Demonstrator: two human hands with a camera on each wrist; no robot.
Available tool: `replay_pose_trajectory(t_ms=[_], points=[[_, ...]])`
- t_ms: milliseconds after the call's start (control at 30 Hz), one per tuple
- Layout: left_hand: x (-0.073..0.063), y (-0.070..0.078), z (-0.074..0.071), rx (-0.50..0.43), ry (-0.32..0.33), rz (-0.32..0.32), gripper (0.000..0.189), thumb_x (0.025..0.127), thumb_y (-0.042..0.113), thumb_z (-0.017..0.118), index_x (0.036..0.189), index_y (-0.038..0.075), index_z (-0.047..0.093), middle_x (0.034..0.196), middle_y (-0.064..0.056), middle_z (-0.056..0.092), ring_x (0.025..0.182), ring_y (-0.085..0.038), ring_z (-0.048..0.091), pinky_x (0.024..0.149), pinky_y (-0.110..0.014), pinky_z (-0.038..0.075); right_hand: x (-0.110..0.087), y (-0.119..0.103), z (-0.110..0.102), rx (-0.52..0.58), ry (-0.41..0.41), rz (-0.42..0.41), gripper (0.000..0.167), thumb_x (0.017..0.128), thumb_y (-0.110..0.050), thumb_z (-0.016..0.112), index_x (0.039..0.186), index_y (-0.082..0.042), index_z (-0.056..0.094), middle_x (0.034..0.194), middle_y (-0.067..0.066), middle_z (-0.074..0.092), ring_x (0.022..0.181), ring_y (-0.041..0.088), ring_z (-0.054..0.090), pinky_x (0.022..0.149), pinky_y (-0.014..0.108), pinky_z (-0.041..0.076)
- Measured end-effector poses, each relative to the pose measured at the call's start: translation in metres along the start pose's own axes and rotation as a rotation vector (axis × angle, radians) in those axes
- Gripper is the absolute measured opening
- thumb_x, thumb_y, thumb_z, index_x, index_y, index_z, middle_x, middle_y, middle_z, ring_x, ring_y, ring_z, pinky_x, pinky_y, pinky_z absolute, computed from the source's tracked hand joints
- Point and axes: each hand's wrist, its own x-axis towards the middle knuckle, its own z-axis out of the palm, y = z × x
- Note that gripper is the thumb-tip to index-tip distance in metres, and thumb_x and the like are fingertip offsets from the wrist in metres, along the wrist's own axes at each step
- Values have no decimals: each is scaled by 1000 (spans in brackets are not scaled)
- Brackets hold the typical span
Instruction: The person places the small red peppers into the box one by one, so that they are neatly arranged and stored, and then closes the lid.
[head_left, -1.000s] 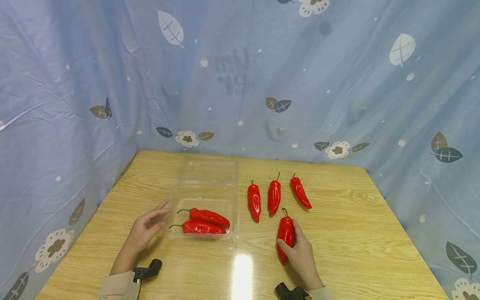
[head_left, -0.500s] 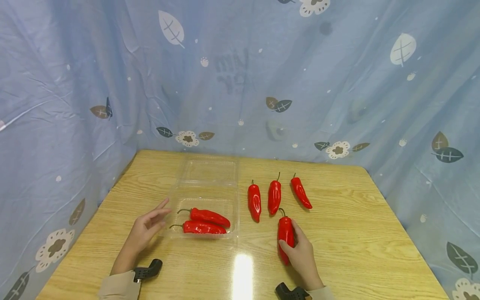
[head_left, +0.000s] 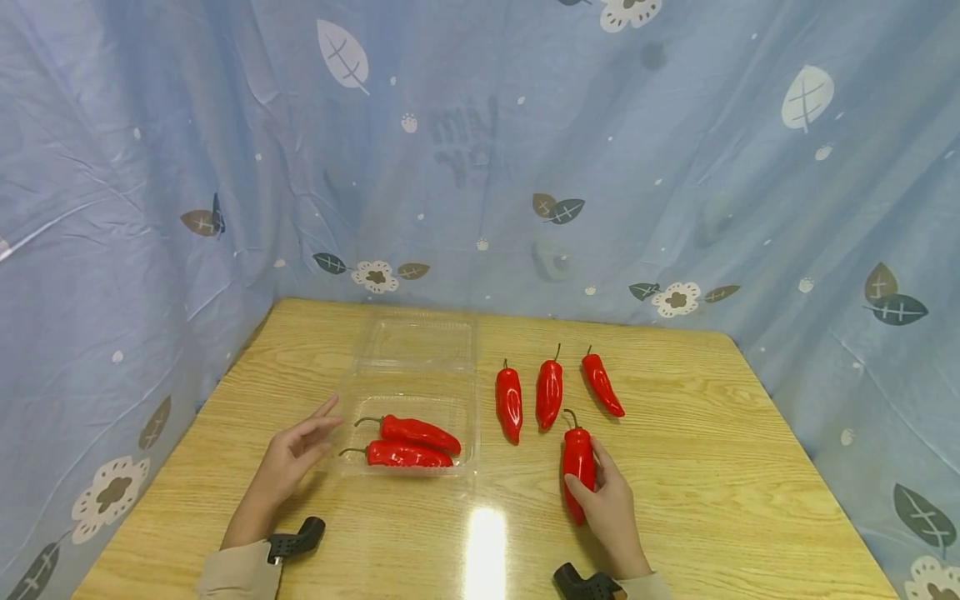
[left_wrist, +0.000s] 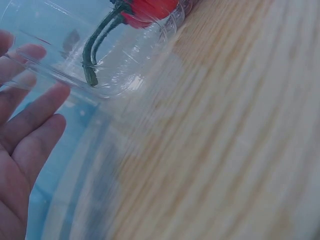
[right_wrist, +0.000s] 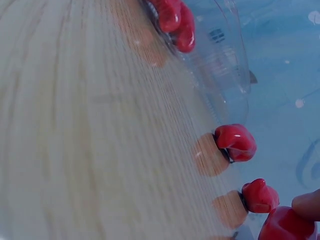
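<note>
My right hand (head_left: 609, 504) holds a glossy red pepper (head_left: 577, 467), thumb on one side and fingers on the other, its dark stem pointing away from me. In the right wrist view only the end of this held pepper (right_wrist: 287, 226) and a fingertip show at the lower right corner. My left hand (head_left: 291, 457) is beside the left rim of a clear plastic clamshell box (head_left: 467, 417), fingers extended. Inside the box lie two red peppers, the rear pepper (head_left: 420, 433) and the front pepper (head_left: 408, 455), stems toward my left hand. Their green stems (left_wrist: 95, 47) show through the plastic in the left wrist view.
Three more red peppers lie behind my right hand: a left one (head_left: 508, 405), a middle one (head_left: 549, 393) and a tilted right one (head_left: 602, 386). The box's lid (head_left: 420, 343) lies folded back. A blue patterned curtain (head_left: 480, 167) hangs around the wooden table (head_left: 712, 467).
The held pepper has turned slightly in my right hand and shifted a little to the right and away from me. My left hand and the box have stayed in place.
</note>
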Motion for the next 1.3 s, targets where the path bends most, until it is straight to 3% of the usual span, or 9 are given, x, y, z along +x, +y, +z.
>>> replay_pose_trajectory(t_ms=[400,867,1133,1300], points=[[2,3,-1,6,0,3,32,85,-20,51,116,-21,52,142,-37,32,132,4,39,104,-11,37,2,-3,1,-5,-9,12,72,86,-8,66,146,3,28,148,25,35,134,41,38,104,47,40],[0,2,0,-7,6,18,33,84,-22,50,117,-22,51,143,-36,32,135,-2,37,105,-11,37,-1,-6,-1,34,-6,-7,72,86,-7,67,146,2,28,149,24,34,135,41,35,105,48,39],[3,6,2,-36,11,58,31,84,-22,50,115,-25,50,149,-18,37,135,-3,38,105,-12,37,-2,-10,-3,42,0,2,74,87,-8,67,148,0,26,151,22,31,138,40,33,106,46,38],[3,5,3,-55,23,72,31,83,-24,50,114,-25,50,149,-15,39,135,-4,38,105,-12,37,-4,-13,-4,51,0,-7,73,86,-7,67,148,-3,28,152,20,31,138,38,32,108,45,36]])
